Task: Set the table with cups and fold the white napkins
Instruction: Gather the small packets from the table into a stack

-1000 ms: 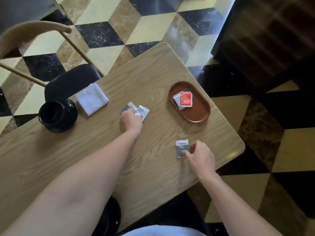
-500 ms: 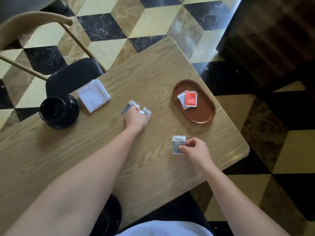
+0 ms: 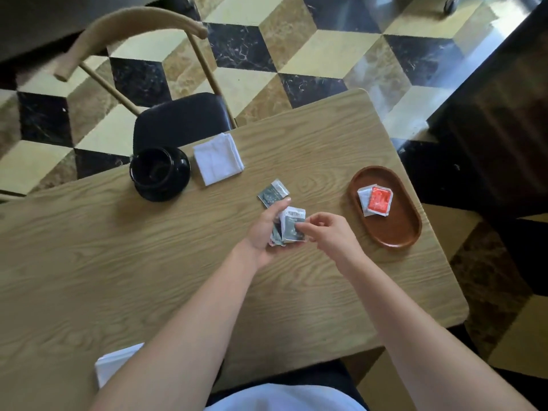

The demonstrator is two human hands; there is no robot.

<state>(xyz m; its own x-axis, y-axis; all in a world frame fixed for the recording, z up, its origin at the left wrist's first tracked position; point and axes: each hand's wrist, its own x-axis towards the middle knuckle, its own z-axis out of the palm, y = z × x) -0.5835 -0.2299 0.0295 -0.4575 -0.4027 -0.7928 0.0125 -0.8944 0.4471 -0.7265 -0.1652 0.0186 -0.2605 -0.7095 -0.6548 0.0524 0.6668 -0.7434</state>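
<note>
head view:
left hand (image 3: pixel 264 232): over the middle of the tabletop (image 3: pixel 118 262), palm turned up and in, fingers curled round a small stack of grey-and-white sachets (image 3: pixel 292 228); thumb tip lies on the stack's upper edge.
right hand (image 3: pixel 329 235): just right of the left hand, fingers bent, index and thumb pinching the right edge of the front sachet in that stack; both hands touch the stack.
loose sachet (image 3: pixel 272 192): grey and white, flat on the tabletop just beyond the left thumb; cannot tell if it touches the thumb.
cup (image 3: pixel 160 173): black, glossy, upright near the far left edge of the tabletop, mouth open to the camera.
folded napkin (image 3: pixel 218 163): white square, flat on the tabletop just right of the cup, a narrow gap between them.
second napkin (image 3: pixel 115 363): white, at the near edge of the tabletop, partly hidden under the left forearm; fold state unreadable.
tray (image 3: pixel 394 232): brown oval, on the right side of the tabletop, well apart from the cup.
tray contents: red packet (image 3: pixel 379 201) lying over a white packet (image 3: pixel 364 200), both in the far half of the tray.
chair (image 3: pixel 178 120): dark seat tucked against the far tabletop edge behind the cup, curved tan backrest beyond.
floor (image 3: pixel 326 54): cube-pattern tiles in black, cream and tan.
</note>
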